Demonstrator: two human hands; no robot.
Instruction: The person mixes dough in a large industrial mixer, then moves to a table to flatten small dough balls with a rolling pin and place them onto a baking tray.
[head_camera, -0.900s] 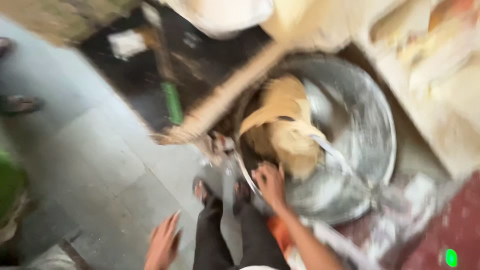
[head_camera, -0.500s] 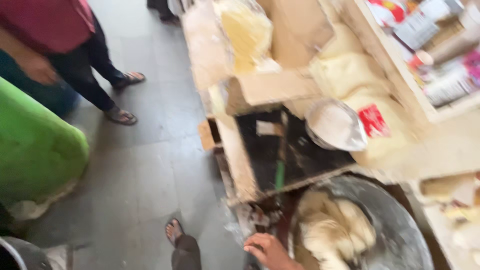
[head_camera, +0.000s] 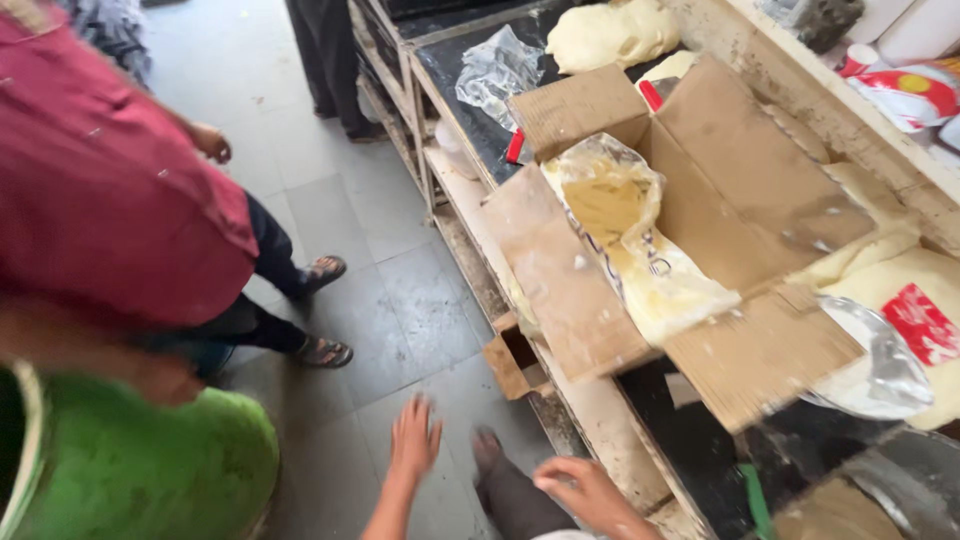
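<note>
Down at the lower edge of the head view, the person's left hand hung over the grey tiled floor with its fingers spread wide, its grip fully open and holding nothing. Their right hand sat just beside the front edge of the worktop, fingers loosely curled and apart, that grip also empty; whether it touched the edge I could not tell. Between the two hands showed the person's own foot and dark trouser leg. Nearest the right hand, on the worktop, lay an opened cardboard box with its flaps folded outward, one flap reaching over the front edge and dusted with flour. Inside the box sat a clear plastic bag of pale yellow fat, its mouth open and crumpled. A small piece of cardboard hung below the front flap, near the shelf edge. Farther back on the dark surface rested a lump of pale dough and a crumpled clear plastic sheet. To the right of the box lay a shallow metal bowl beside a pale sack with a red label. On the left stood another person in a maroon shirt and sandals, close to a green barrel, and dark-trousered legs stood farther back.
</note>
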